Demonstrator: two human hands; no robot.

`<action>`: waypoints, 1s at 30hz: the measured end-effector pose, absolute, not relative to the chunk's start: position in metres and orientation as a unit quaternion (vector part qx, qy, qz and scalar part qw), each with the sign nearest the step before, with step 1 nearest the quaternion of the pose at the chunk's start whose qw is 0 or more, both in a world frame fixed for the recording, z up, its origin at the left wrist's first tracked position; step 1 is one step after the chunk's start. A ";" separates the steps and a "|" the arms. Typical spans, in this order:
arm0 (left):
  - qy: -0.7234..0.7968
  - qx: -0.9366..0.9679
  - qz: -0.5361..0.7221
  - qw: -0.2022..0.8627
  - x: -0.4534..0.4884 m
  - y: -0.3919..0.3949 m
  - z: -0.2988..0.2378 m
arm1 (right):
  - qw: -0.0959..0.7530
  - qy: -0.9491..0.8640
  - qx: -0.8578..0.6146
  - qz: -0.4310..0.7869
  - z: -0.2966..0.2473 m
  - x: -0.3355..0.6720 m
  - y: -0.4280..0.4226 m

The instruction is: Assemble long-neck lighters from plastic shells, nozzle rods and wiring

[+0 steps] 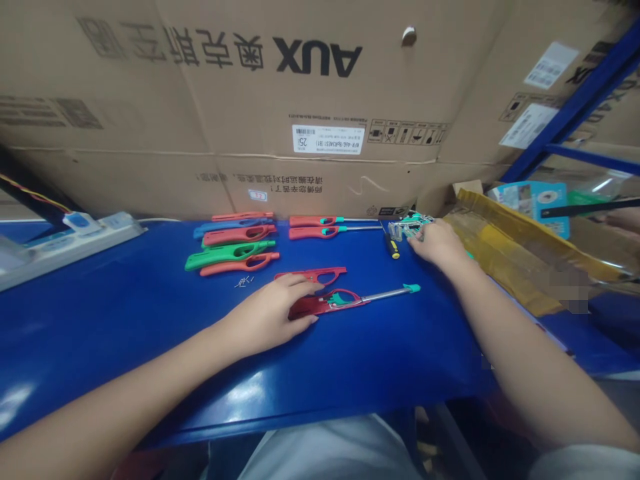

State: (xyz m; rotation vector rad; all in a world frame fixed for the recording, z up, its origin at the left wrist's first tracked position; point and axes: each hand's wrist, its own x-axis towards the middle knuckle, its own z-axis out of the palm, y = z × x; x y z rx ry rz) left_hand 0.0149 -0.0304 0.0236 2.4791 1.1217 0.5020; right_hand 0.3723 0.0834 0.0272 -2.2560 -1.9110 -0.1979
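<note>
- Left hand (267,313) is placed at the end of a red utility lighter (330,302), with fingers above it and thumb below; the lighter lies on the blue bench (150,333), its shell open and green parts exposed. Whether it is clamped or only steadied cannot be told. If the pressure is released, the exposed parts could be displaced.
- Right hand (437,243) is closed around a small teal-and-metal cluster (407,228), held at the bench's far edge. A loosened hold could let pieces be dropped among the bag folds or off the bench.
- Loose red shell (313,272) is left just above the lighter, close to the left fingers, and could be knocked by them.
- Tiny screws (245,282) are scattered on the bare bench; they could be swept away by a sleeve.
- Screwdriver (391,240) is laid beside the right hand, its tip toward the far lighters.
- Red, blue and green shells (230,255) are set in a row, with two finished lighters (315,221) beyond.
- Yellow bag (520,253) is heaped on the right, and cartons (320,60) are stacked behind.
</note>
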 end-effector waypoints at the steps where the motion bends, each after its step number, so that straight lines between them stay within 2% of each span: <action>1: 0.399 0.875 0.196 0.194 0.016 -0.031 0.024 | 0.104 -0.655 -0.745 -0.068 0.029 0.367 0.081; 3: 0.403 0.854 0.243 0.221 0.020 -0.032 0.024 | 0.143 -0.692 -0.705 -0.055 0.032 0.350 0.072; 6: 0.420 0.789 0.326 0.309 0.029 -0.035 0.021 | 0.316 -0.749 -0.572 0.107 0.033 0.312 0.046; 8: 0.437 0.711 0.378 0.400 0.035 -0.038 0.018 | 0.351 -0.774 -0.489 0.193 0.031 0.284 0.023; 11: 0.424 0.623 0.411 0.513 0.043 -0.042 0.014 | 0.344 -0.815 -0.402 0.239 0.027 0.253 -0.007; 15: 0.401 0.582 0.427 0.564 0.046 -0.045 0.014 | 0.317 -0.851 -0.345 0.236 0.021 0.242 -0.020; 19: 0.423 0.557 0.465 0.543 0.044 -0.043 0.016 | 0.235 -0.893 -0.324 0.207 0.020 0.252 -0.014; 23: 0.462 0.571 0.451 0.508 0.041 -0.040 0.019 | 0.134 -0.924 -0.309 0.179 0.023 0.258 -0.014; 26: 0.467 0.580 0.433 0.508 0.040 -0.039 0.021 | 0.128 -0.922 -0.312 0.193 0.023 0.259 -0.015; 30: 0.458 0.593 0.427 0.507 0.037 -0.036 0.019 | 0.173 -0.902 -0.314 0.240 0.023 0.259 -0.014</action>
